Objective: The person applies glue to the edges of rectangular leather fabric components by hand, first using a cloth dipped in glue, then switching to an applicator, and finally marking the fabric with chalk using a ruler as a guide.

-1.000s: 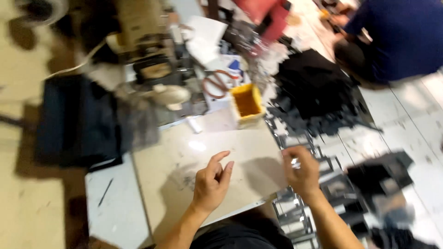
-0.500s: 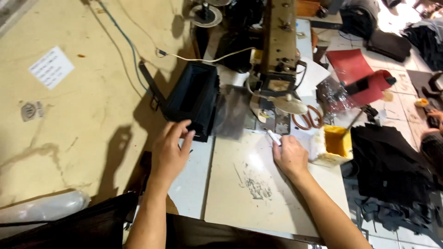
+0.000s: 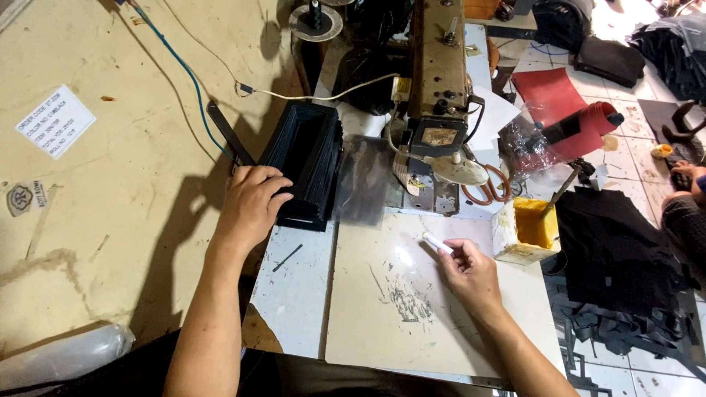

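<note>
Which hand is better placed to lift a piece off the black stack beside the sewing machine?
Left. The left hand already rests on the stack of black pieces, fingers over its near edge. The right hand is apart from it on the table, holding a white stick.

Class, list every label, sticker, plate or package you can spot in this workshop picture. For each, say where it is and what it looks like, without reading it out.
Paper label: on the tan wall at far left, a white tilted rectangle with dark print.
Round sticker: below that label, small, pale with a dark emblem.
Machine plate: on the front of the sewing machine, a worn brownish rectangle.
Glue tub: right of the right hand, a square, yellow-stained tub.
</note>
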